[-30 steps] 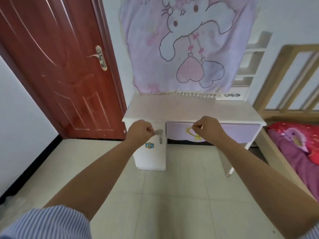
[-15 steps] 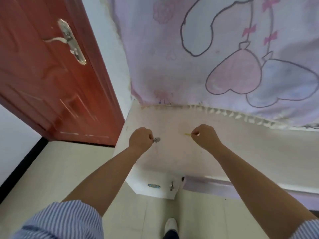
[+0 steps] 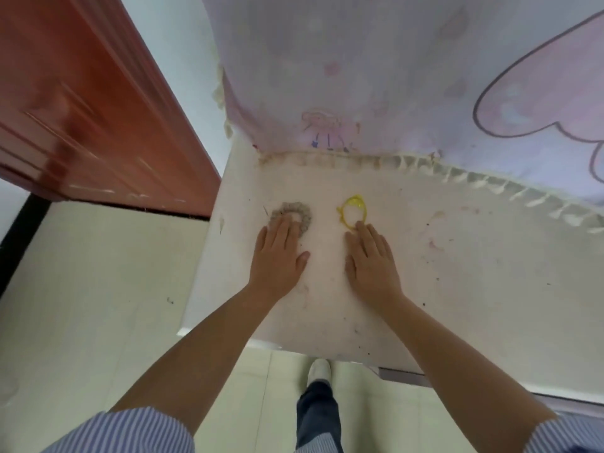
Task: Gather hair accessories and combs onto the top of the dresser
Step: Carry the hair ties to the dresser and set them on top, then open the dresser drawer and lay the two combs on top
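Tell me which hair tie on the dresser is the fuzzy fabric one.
The grey scrunchie under the left hand's fingertips; the yellow hair tie by the right hand is a thin, smooth loop.

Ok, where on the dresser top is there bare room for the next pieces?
The dresser top is bare right of the yellow hair tie, up to the blanket fringe. Crowded only around the grey scrunchie, left hand and right hand.
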`<control>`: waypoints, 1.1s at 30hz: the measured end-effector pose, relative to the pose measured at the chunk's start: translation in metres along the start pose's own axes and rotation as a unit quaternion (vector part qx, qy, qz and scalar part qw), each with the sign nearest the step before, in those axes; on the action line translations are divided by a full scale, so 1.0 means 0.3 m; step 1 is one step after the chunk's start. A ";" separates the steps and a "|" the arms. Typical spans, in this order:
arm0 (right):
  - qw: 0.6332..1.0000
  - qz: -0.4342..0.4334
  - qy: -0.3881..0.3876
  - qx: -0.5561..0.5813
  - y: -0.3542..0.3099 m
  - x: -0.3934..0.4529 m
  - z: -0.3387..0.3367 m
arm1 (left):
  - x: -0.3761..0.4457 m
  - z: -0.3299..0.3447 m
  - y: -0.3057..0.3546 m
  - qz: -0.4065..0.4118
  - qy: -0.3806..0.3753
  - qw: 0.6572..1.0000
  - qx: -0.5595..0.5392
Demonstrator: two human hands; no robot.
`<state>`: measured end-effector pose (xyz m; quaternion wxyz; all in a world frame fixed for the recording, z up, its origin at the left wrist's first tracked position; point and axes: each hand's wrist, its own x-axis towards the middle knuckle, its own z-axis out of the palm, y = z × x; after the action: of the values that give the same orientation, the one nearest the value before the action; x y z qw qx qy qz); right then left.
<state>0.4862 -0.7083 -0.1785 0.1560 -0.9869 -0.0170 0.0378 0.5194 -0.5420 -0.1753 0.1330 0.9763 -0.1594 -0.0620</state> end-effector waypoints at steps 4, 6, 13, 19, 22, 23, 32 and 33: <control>1.000 -0.015 0.008 -0.004 0.018 -0.054 0.002 | -0.085 0.045 0.028 0.009 0.003 1.000 0.006; 1.000 0.003 0.007 -0.003 0.034 -0.123 0.000 | -0.146 0.076 0.066 0.015 -0.031 0.999 -0.008; 0.998 0.041 -0.035 -0.042 0.233 -0.544 -0.035 | -0.320 0.150 0.210 -0.047 -0.074 0.996 0.002; 0.993 0.097 0.036 -0.049 0.541 -0.849 -0.085 | -0.345 0.264 0.599 0.037 -0.105 0.993 -0.022; 0.988 0.106 0.064 -0.096 0.668 -0.944 -0.105 | -0.309 0.329 0.791 0.029 -0.097 0.995 -0.013; 0.987 0.103 0.064 -0.103 0.694 -0.961 -0.116 | -0.297 0.346 0.835 0.005 -0.085 0.996 -0.009; 0.990 0.098 0.042 -0.096 0.840 -1.053 0.014 | -0.283 0.423 0.928 -0.085 0.004 0.996 0.017; 0.988 0.122 0.010 -0.092 0.828 -1.035 0.024 | -0.281 0.427 0.928 -0.087 0.004 0.996 0.024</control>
<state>0.1817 -0.9565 -0.2405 0.0592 -0.9920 0.1018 0.0451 0.3372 -0.7994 -0.2135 0.1044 0.9895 -0.0750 -0.0655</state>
